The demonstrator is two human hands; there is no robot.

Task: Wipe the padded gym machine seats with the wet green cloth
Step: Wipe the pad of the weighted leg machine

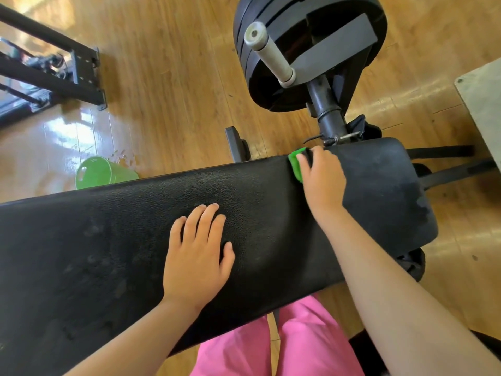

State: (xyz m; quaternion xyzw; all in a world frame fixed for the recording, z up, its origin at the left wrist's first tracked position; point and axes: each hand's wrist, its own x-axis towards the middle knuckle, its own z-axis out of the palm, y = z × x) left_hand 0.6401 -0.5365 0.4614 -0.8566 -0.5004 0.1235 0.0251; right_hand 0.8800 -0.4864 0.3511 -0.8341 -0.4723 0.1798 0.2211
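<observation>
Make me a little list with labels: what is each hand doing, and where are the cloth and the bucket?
left hand: rests flat on the black padded seat
right hand: holds the green cloth
green cloth: at the seat's far edge, under the right hand
green bucket: on the wooden floor beyond the seat

black padded seat [130, 240], green cloth [295, 162] at far edge
</observation>
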